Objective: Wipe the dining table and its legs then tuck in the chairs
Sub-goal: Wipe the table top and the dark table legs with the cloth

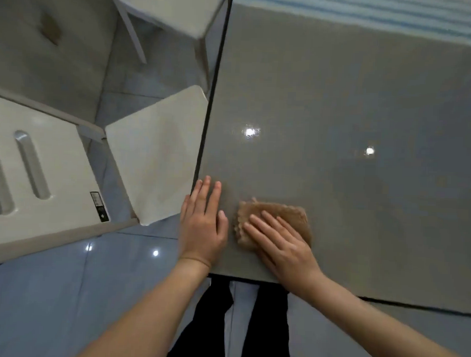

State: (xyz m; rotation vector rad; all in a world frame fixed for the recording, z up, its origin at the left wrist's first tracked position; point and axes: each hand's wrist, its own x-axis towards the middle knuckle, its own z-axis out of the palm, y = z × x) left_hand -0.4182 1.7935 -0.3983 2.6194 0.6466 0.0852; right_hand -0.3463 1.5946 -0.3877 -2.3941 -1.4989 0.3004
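1. Right now I am pressing my right hand [282, 244] flat on the brown cloth [289, 215], fingers straight and slightly spread, pinching nothing.
2. Cloth is lying on the grey table [338, 101] near its near-left corner, long side running roughly along the near edge.
3. My left hand [202, 225] is resting flat just beside the cloth, at the table's left edge, fingers straight and close together, holding nothing.
4. Most of the tabletop is stretching away from me and to my right of the cloth, so I am judging the wipe should be going that way, right hand leading.
5. Striped fabric [395, 18] is lying along the far edge, well apart from the cloth.
6. Near chair [155, 159] is standing angled left of the table, seat corner close to the edge; far chair [176, 10] is sitting beside the same edge. Neither is looking tucked in.
7. Table legs are not showing.
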